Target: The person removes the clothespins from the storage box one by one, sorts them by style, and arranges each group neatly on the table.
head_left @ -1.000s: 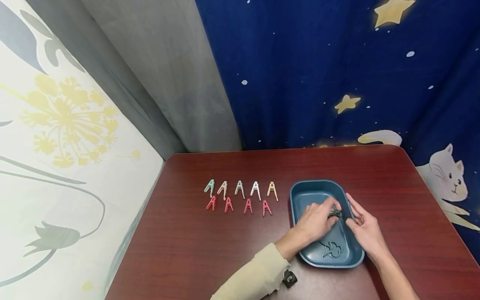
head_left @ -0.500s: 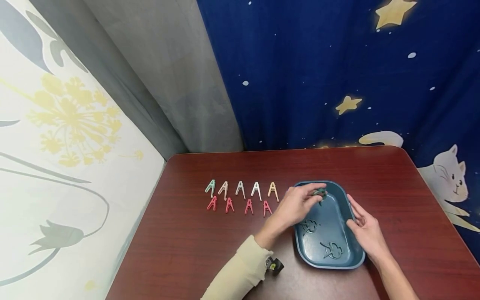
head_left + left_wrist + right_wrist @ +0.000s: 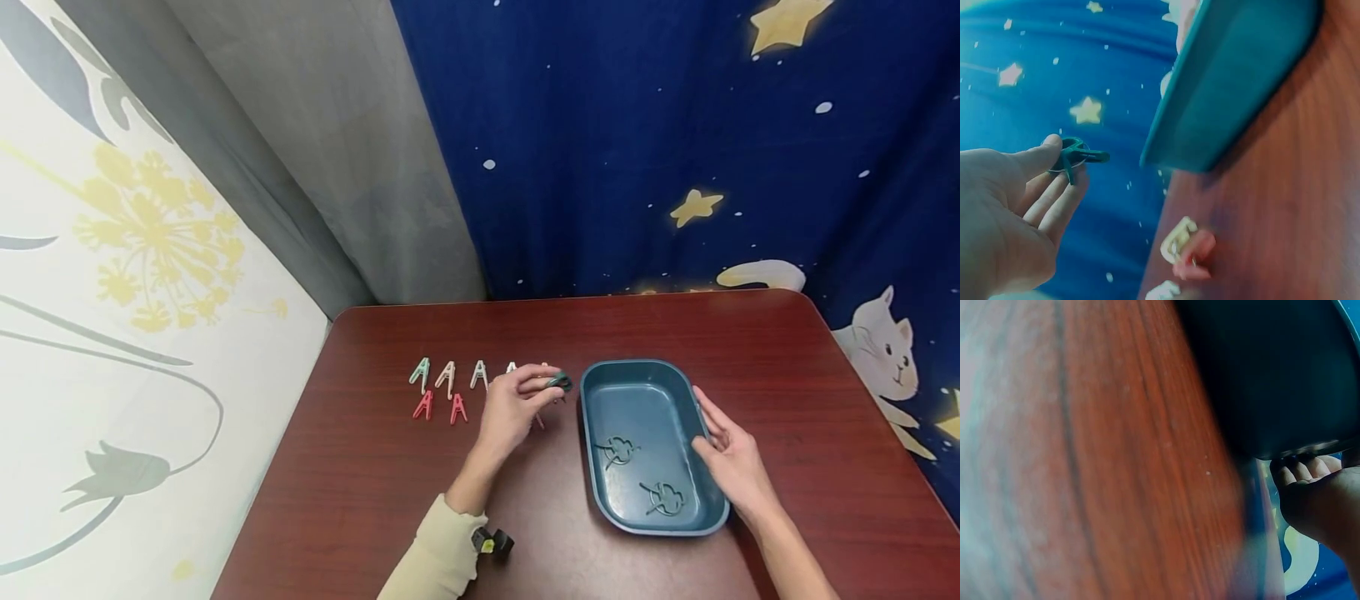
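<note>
My left hand (image 3: 510, 408) pinches a small dark green plant clip (image 3: 1072, 155) between thumb and fingertips. It hovers over the right end of the clothespin rows, left of the blue tray (image 3: 652, 417), and covers part of them. Two more green clips with looped outlines lie in the tray, one toward its left wall (image 3: 618, 451) and another near the front (image 3: 663, 499). My right hand (image 3: 738, 471) grips the tray's right wall, thumb at the rim and fingers along the outside, as the right wrist view (image 3: 1325, 494) also shows.
Small clothespins stand in two rows on the brown table (image 3: 360, 467): a back row with mint (image 3: 420, 374), beige (image 3: 447, 377) and grey (image 3: 479, 375), and a red row (image 3: 458, 409) in front. A starry blue curtain (image 3: 600, 150) hangs behind the table.
My left hand has lifted the green clip from the tray and carried it left, over the rim, to the clothespins. The right hand has stayed on the tray's right wall.
</note>
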Demonstrator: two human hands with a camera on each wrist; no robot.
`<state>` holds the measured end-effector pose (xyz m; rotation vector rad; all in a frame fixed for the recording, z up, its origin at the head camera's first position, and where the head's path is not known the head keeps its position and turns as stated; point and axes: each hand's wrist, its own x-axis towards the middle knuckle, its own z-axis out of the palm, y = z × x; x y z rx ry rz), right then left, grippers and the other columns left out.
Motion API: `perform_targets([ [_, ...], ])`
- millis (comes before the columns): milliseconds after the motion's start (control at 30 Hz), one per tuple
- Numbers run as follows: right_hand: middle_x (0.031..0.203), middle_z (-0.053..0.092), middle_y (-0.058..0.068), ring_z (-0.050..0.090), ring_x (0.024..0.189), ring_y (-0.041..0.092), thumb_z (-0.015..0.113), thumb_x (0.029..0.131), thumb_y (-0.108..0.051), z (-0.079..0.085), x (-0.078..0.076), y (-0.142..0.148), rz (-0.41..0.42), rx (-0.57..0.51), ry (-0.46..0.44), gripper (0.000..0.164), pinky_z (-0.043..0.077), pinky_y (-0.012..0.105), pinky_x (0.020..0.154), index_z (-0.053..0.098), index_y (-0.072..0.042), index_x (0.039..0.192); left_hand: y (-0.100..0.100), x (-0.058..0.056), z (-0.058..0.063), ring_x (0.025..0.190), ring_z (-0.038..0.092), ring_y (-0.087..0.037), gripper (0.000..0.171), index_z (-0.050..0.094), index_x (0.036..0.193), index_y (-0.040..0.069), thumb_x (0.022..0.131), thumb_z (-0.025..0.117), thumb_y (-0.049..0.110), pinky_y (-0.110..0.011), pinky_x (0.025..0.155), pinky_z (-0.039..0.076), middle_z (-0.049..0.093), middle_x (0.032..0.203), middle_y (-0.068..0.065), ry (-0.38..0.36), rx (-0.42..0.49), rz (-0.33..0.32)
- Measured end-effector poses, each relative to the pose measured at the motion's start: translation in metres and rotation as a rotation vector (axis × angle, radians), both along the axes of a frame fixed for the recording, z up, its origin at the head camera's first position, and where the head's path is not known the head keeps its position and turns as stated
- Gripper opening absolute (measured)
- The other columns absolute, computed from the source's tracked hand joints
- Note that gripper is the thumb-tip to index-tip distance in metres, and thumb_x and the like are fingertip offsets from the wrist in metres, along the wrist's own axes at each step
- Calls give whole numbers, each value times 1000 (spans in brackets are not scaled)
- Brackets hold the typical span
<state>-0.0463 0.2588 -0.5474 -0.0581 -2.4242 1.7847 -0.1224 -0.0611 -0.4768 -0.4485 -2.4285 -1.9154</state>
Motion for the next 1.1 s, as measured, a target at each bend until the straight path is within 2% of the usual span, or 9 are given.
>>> perform_targets([
  [100,154,46,28,57,115,-12,56,100,7,1,0,0,2,1,-9,72,44,5,89,36,-12,166,-17,4,-8,92,79,-16,26,81,115,11,90,86,10,-32,74,63,82,99,-3,-33,32,47],
  [133,154,45,27,56,115,-12,56,100,7,1,0,0,3,1,-9,72,44,5,89,36,-12,166,-21,6,-10,92,79,-17,27,81,115,9,89,86,9,-29,78,63,82,98,-5,-41,47,61],
  [267,154,45,28,57,115,-12,56,100,8,2,0,1,5,1,-10,73,44,5,88,36,-13,166,-35,13,-24,93,80,-23,32,77,120,0,89,85,2,-28,79,62,81,99,-14,-74,97,94],
  [367,154,44,28,56,116,-12,56,100,8,1,0,1,8,-3,-9,73,44,5,89,35,-12,166,-43,21,-34,94,79,-27,35,75,124,-3,90,82,0,-29,80,62,79,103,-19,-81,82,102],
  [533,155,44,28,56,118,-12,57,100,7,1,0,2,15,-13,-12,73,43,5,91,35,-13,167,-55,36,-51,96,79,-23,33,76,126,1,94,80,1,-26,80,61,79,108,-17,-105,-29,135],
  [700,156,44,27,55,117,-12,57,100,7,2,0,2,12,-6,-17,73,43,4,91,35,-15,167,-61,49,-62,99,78,-22,32,77,128,4,96,77,2,-24,79,61,78,113,-15,-128,-119,179],
  [900,155,44,28,56,116,-12,56,100,7,1,0,2,12,-6,-13,73,43,5,91,35,-14,167,-65,56,-73,99,77,-16,25,81,120,8,95,79,4,-22,78,60,79,112,-11,-96,-217,233],
  [1100,155,43,29,54,117,-13,56,100,8,0,0,2,15,2,-3,73,42,4,92,35,-13,166,-66,60,-75,87,76,-3,20,85,111,17,91,86,15,-27,76,62,81,98,2,-10,-354,331],
])
